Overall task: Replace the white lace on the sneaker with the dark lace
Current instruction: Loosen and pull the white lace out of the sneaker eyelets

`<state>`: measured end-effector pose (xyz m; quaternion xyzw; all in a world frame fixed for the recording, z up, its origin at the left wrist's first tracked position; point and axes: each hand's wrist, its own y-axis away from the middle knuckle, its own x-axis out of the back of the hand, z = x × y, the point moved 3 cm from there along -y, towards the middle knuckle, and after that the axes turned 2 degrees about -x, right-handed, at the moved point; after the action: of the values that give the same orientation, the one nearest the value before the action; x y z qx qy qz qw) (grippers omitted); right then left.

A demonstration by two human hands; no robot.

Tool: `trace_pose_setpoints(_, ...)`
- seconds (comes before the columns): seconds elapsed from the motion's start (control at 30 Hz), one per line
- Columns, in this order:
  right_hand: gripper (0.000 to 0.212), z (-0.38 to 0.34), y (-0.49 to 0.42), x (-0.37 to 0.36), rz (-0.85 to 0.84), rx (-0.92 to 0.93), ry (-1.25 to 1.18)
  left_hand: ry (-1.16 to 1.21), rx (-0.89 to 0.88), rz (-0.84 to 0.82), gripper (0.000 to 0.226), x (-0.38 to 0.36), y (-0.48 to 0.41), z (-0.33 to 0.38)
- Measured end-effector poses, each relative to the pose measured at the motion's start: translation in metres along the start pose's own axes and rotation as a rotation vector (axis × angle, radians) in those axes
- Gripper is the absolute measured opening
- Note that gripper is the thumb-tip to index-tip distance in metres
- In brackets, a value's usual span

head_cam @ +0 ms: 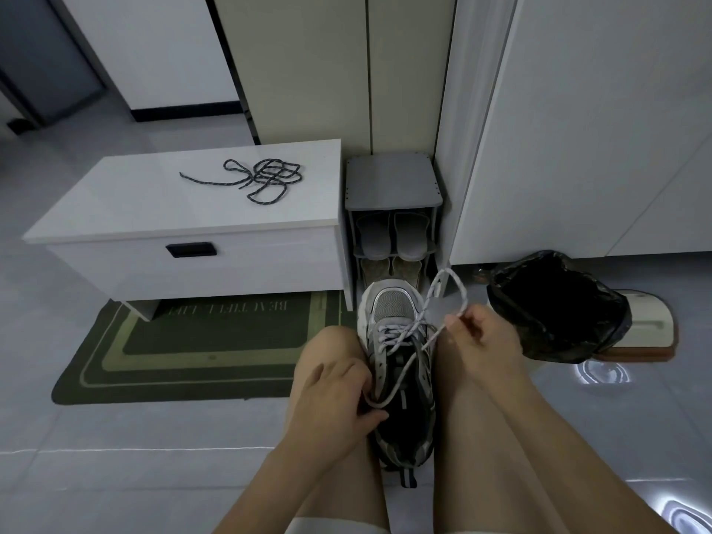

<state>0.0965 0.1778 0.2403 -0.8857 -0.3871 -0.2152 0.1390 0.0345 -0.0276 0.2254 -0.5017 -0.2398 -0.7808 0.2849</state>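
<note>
1. Head view: you sat with the sneaker (400, 364) wedged between your knees at 6 o'clock, toe pointing to 12.
2. Your right hand (479, 337) pinched the white lace (447, 287), a slack loop arcing toward 1 o'clock; your left hand (339, 402) clasped the shoe's collar and the lace's other run.
3. The lower eyelets were threaded; the upper ones looked freed.
4. The dark lace (266, 179) lay coiled on the white cabinet (115, 210) at 11 o'clock.
5. Both laces seemed light and limp, so gripping near the tip would have served best.
</note>
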Motion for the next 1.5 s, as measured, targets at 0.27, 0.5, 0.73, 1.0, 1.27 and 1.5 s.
trace_pose_setpoints(0.27, 0.013, -0.001, 0.015, -0.017, -0.229, -0.026, -0.033, 0.192, -0.05, 0.315, 0.027, 0.018, 0.007, 0.002)
trace_pose_setpoints(0.5, 0.012, 0.001, 0.007, -0.016, -0.24, 0.065, 0.197, 0.348, 0.107, 0.235, 0.012, 0.021, 0.009, 0.007)
trace_pose_setpoints(0.73, 0.014, 0.011, -0.02, 0.025, -0.004, -0.084, -0.076, 0.298, 0.09, 0.211, 0.013, 0.014, 0.006, 0.004)
trace_pose_setpoints(1.0, 0.022, 0.015, 0.017, -0.029, -0.205, -0.068, -0.132, 0.349, 0.058, 0.248, 0.011, 0.012, -0.001, 0.013)
trace_pose_setpoints(1.27, 0.02, 0.014, -0.011, 0.005, 0.057, -0.121, -0.242, 0.307, -0.012, 0.298, 0.021, 0.006, -0.01, 0.006)
trace_pose_setpoints(1.5, 0.022, 0.015, -0.005, 0.008, 0.143, -0.097, -0.31, 0.474, 0.112, 0.245, 0.011, -0.003, -0.013, 0.0)
